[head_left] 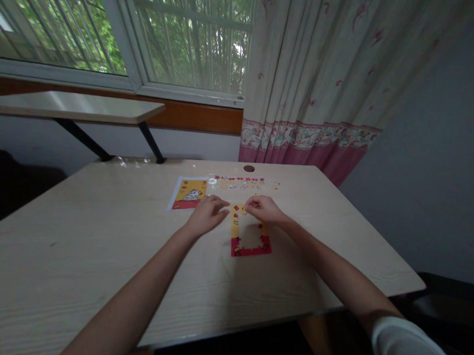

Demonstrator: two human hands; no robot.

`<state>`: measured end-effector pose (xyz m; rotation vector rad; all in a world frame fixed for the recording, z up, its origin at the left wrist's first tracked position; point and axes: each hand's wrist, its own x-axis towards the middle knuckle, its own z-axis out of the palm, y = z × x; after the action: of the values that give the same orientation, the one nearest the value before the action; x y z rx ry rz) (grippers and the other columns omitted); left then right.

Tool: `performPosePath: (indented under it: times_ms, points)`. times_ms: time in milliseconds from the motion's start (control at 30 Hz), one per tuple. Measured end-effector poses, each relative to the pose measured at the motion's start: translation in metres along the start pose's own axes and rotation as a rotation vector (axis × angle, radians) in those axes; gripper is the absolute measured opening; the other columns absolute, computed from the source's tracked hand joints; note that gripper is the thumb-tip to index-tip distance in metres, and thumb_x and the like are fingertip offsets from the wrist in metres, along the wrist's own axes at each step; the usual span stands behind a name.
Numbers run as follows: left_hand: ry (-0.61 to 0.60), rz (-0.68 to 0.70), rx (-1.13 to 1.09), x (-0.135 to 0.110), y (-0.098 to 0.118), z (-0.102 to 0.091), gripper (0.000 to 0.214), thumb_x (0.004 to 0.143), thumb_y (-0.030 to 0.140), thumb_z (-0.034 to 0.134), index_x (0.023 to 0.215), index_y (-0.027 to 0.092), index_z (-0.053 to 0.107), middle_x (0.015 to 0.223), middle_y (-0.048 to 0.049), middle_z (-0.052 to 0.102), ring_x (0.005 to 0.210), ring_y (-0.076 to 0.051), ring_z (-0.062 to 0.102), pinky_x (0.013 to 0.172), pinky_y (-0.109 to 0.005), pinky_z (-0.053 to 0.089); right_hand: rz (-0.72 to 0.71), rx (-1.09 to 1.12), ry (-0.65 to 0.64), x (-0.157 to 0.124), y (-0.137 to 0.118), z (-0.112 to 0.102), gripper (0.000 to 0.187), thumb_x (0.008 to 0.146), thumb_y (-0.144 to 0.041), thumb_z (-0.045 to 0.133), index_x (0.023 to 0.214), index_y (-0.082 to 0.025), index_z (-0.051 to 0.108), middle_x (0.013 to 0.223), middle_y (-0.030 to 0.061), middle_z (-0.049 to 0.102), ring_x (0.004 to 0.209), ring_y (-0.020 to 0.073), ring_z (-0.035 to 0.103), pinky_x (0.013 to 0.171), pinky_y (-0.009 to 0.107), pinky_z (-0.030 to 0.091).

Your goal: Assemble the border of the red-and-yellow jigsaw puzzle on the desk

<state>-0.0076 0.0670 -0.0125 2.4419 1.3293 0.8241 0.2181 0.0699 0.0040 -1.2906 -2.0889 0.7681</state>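
Note:
A partly built jigsaw puzzle [251, 240] with a red and yellow border and a hollow middle lies on the light wooden table [100, 255]. My left hand [207, 214] rests at its upper left corner, fingers curled and touching the edge. At the puzzle's top edge my right hand [264, 208] pinches something small that I cannot make out. Loose puzzle pieces [240, 183] lie in a row beyond both hands. A yellow reference picture [189, 192] showing a white animal lies to the left of the pieces.
A round cable hole [249, 168] sits near the table's far edge. A folding shelf [75, 106] juts out under the window at the back left. A flowered curtain [323, 87] hangs at the back right, beside a grey wall.

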Motion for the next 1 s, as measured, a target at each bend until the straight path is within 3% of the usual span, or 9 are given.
performPosePath:
  times_ms: [133, 267, 567, 1000]
  points:
    - [-0.030, 0.037, 0.120, -0.003, 0.001, 0.005, 0.026, 0.082, 0.032, 0.055, 0.102, 0.020, 0.067, 0.100, -0.0077, 0.062, 0.095, -0.024, 0.053, 0.085, -0.040, 0.040, -0.152, -0.352, -0.128, 0.009, -0.003, -0.005, 0.015, 0.082, -0.020, 0.054, 0.083, -0.015, 0.068, 0.076, 0.0040, 0.066, 0.072, 0.0132, 0.056, 0.069, 0.024, 0.037]
    - [-0.054, 0.059, 0.153, -0.005, 0.004, 0.008, 0.028, 0.082, 0.036, 0.056, 0.105, 0.022, 0.065, 0.104, -0.0076, 0.060, 0.098, -0.025, 0.050, 0.086, -0.041, 0.040, -0.225, -0.480, -0.173, 0.017, -0.006, -0.002, 0.016, 0.086, -0.023, 0.052, 0.087, -0.017, 0.067, 0.080, 0.0039, 0.066, 0.077, 0.0150, 0.054, 0.072, 0.026, 0.034]
    - [-0.053, 0.062, 0.157, -0.006, 0.002, 0.009, 0.031, 0.082, 0.038, 0.056, 0.106, 0.021, 0.065, 0.105, -0.0083, 0.059, 0.100, -0.026, 0.048, 0.087, -0.041, 0.040, -0.319, -0.510, -0.080, 0.011, 0.000, 0.002, 0.022, 0.089, -0.031, 0.052, 0.098, -0.021, 0.068, 0.092, 0.0054, 0.067, 0.091, 0.0184, 0.053, 0.081, 0.030, 0.033]
    - [-0.059, 0.057, 0.161, -0.006, 0.007, 0.007, 0.033, 0.082, 0.042, 0.055, 0.105, 0.021, 0.065, 0.105, -0.0082, 0.059, 0.099, -0.026, 0.048, 0.088, -0.042, 0.038, -0.336, -0.464, -0.050, -0.006, 0.015, 0.007, 0.018, 0.085, -0.028, 0.057, 0.096, -0.021, 0.070, 0.093, 0.0058, 0.067, 0.090, 0.0174, 0.054, 0.082, 0.031, 0.035]
